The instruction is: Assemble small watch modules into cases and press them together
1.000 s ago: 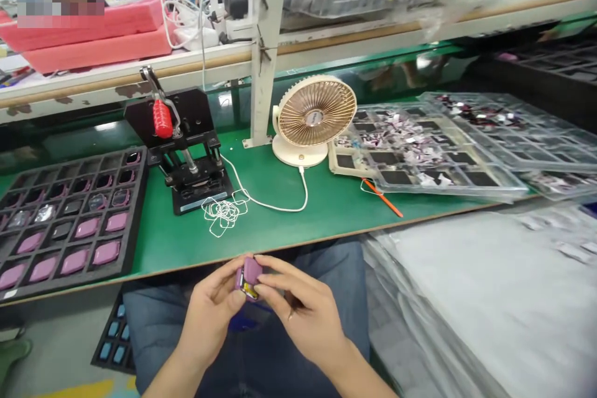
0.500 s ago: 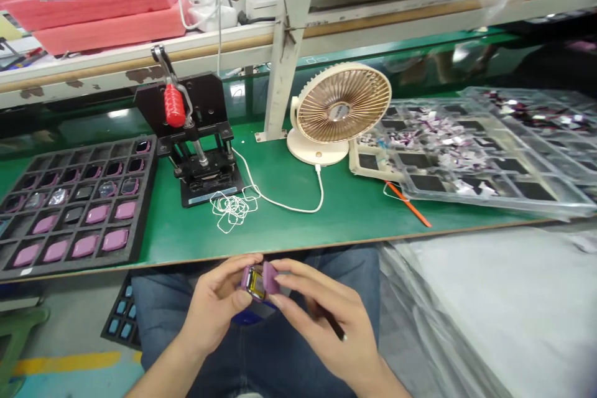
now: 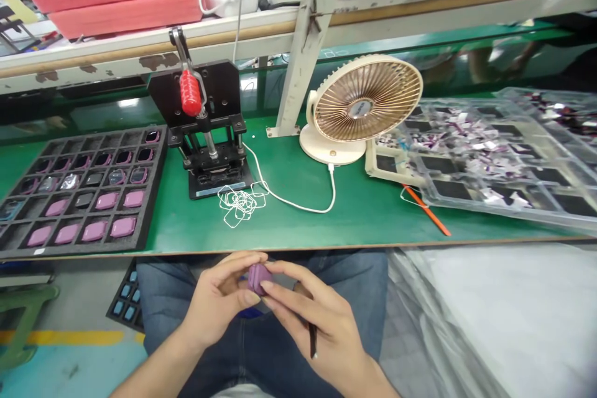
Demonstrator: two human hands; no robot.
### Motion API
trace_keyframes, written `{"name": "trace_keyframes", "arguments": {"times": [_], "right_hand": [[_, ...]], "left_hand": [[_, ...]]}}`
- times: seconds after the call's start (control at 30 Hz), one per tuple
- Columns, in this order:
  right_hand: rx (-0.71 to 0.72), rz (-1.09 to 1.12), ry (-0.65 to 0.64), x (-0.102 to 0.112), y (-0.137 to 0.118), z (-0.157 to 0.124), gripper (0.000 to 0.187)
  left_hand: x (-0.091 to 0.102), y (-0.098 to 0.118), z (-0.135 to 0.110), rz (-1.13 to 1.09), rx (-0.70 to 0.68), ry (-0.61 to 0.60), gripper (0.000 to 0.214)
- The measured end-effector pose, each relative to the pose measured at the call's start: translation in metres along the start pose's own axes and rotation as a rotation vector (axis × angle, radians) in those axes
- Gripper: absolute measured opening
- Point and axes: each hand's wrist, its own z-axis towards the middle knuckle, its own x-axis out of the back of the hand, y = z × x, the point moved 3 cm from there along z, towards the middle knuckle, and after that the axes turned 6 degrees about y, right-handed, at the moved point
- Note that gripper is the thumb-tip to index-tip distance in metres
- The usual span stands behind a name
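1. Two bare hands are at work just in front of the bench [image 3: 289, 233], above the person's lap; both grip one small purple case [image 3: 260, 278].
2. Left hand [image 3: 217, 298]: closed on the case from its left side, fingers at the upper edge, thumb near the lower edge.
3. Right hand [image 3: 321, 323]: thumb and fingers closed on the case from its right side. A slim dark stick [image 3: 312, 341] is tucked in the same hand, its tip pointing downward.
4. Case: purple on the visible faces, with a seam along the side. Contents hidden from view.
5. Bench, left: a dark tray [image 3: 152, 199] with compartments. Purple pieces [image 3: 124, 227] occupy much of the two nearest rows; dark-faced pieces sit in rows behind.
6. Bench, right of that tray: a black press [image 3: 214, 158] with a red handle [image 3: 190, 93]. A tangle of thin white loops [image 3: 239, 204] lies at its front edge.
7. Bench, middle: a cream fan [image 3: 366, 99], tilted upward, with a white cable [image 3: 298, 206] joined to its base.
8. Bench, right: a clear tray [image 3: 452, 190] bearing small white and purple scraps [image 3: 485, 143]. An orange stick [image 3: 431, 217] lies at its near side.
9. Below the bench, left: a second dark tray holding blue pieces [image 3: 125, 291].
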Motion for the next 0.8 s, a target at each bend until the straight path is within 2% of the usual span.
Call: {"name": "trace_keyframes", "arguments": {"times": [0.23, 0.37, 0.53, 0.6, 0.7, 0.8], "right_hand": [[0.035, -0.071, -0.006, -0.001, 0.002, -0.005, 0.045], [0.135, -0.214, -0.014, -0.002, -0.001, -0.007, 0.043], [0.215, -0.359, -0.007, -0.015, 0.0, -0.01, 0.047], [0.221, -0.376, 0.036, -0.021, 0.003, -0.01, 0.047], [0.149, -0.3, 0.091, -0.027, 0.006, -0.005, 0.041], [-0.018, -0.221, 0.088, -0.027, 0.008, 0.003, 0.028]], "left_hand": [[-0.002, 0.005, 0.003, 0.032, -0.029, 0.008, 0.046], [0.0, 0.004, 0.002, 0.036, -0.051, 0.018, 0.047], [0.001, -0.002, -0.001, 0.026, -0.062, 0.047, 0.046], [0.0, -0.005, -0.003, 0.024, -0.044, 0.108, 0.047], [0.0, -0.009, -0.004, -0.018, 0.04, 0.267, 0.037], [0.0, -0.004, -0.003, -0.126, 0.054, 0.3, 0.028]]}}
